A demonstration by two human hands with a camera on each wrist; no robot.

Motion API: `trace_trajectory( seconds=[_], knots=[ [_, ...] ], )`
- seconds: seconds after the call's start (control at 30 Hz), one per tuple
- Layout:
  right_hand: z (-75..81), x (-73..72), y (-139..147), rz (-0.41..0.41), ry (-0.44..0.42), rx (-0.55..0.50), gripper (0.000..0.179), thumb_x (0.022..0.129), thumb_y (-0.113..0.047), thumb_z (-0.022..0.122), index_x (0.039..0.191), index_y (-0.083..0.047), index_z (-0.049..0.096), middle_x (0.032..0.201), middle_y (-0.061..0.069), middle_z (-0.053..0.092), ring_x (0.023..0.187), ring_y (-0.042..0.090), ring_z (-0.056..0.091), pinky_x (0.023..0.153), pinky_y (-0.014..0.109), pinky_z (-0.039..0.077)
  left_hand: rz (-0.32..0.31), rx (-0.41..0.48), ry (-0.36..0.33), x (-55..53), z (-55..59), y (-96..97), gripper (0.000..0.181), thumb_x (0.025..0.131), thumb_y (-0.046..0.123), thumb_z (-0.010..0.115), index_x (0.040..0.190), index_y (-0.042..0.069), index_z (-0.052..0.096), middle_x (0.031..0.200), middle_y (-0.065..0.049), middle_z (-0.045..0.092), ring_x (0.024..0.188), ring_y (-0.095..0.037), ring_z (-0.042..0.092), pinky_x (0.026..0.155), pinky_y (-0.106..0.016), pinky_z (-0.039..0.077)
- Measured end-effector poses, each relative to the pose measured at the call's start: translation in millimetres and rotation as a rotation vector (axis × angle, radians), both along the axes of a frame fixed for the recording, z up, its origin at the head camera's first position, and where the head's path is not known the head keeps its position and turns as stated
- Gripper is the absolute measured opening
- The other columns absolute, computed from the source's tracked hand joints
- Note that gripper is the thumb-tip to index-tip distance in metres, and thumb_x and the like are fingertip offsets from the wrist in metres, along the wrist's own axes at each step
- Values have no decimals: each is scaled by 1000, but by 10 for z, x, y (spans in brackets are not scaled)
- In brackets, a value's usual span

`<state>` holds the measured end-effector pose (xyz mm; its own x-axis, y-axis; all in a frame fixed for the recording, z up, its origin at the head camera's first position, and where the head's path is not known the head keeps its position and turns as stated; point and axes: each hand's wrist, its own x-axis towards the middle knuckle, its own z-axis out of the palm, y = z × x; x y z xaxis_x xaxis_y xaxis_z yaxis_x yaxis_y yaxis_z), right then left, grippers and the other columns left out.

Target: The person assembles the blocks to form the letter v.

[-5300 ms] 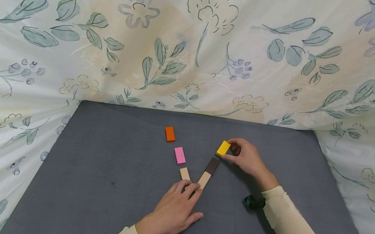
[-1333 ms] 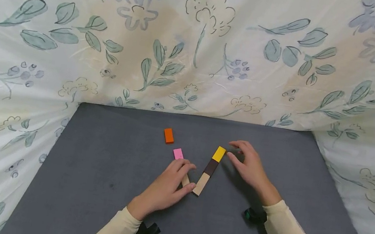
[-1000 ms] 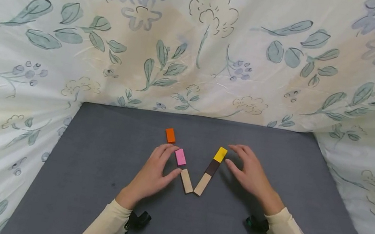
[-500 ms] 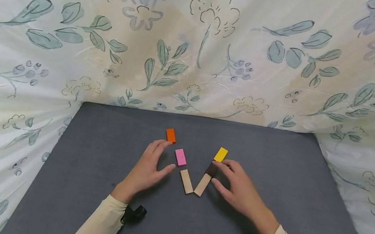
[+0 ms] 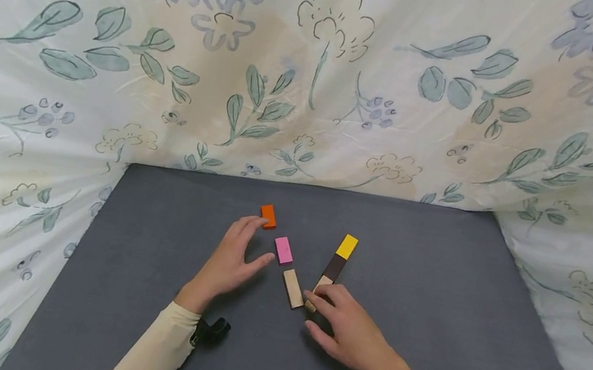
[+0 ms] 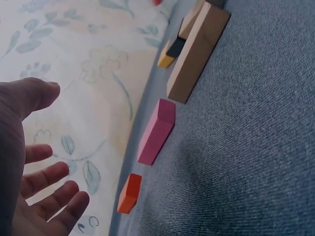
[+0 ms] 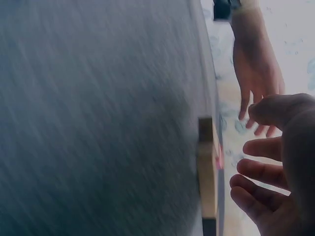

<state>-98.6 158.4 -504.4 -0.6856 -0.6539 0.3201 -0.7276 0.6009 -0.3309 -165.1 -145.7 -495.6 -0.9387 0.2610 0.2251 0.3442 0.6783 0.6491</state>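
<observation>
My left hand [image 5: 225, 267] hovers, fingers spread, left of a pink block [image 5: 283, 251]. Its fingertips overlap the near edge of an orange block [image 5: 268, 214] in the head view; the left wrist view shows nothing between finger and thumb. A plain wooden block [image 5: 293, 288] continues that slanted row below the pink one, with small gaps between the blocks. Over the second plain wooden block [image 5: 324, 282] reaches my right hand [image 5: 351, 333], its relaxed fingers hiding part of it. Beyond it, end to end, lie a dark brown block [image 5: 334, 267] and a yellow block [image 5: 347, 246].
A grey cloth [image 5: 140, 290] covers the table. Flower-printed fabric [image 5: 267, 77] hangs behind it and along both sides. Each wrist carries a small black camera, such as the one at my left wrist [image 5: 212, 330].
The yellow block, earlier in my right hand, now lies against the dark brown one. My right hand has come down toward the near plain block; my left hand has moved away left.
</observation>
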Motion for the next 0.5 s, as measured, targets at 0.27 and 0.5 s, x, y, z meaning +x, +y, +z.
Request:
trace_trajectory(
  seconds=[0.27, 0.5],
  knots=[
    [-99, 72, -125, 13, 65, 44, 49, 93, -28, 87, 136, -7, 73, 123, 3, 62, 111, 18, 57, 87, 38, 58, -1, 37, 15, -40, 12, 13, 71, 99, 35, 81, 158, 8, 52, 157, -16, 50, 144, -36, 46, 118, -61, 42],
    [-148, 102, -188, -8, 50, 89, 46, 94, -30, 86, 133, -8, 76, 121, 2, 62, 110, 18, 56, 88, 38, 58, 13, 95, -58, -102, 12, 35, 71, 97, 33, 83, 157, 11, 53, 158, -13, 49, 135, -37, 54, 113, -59, 48]
  ],
)
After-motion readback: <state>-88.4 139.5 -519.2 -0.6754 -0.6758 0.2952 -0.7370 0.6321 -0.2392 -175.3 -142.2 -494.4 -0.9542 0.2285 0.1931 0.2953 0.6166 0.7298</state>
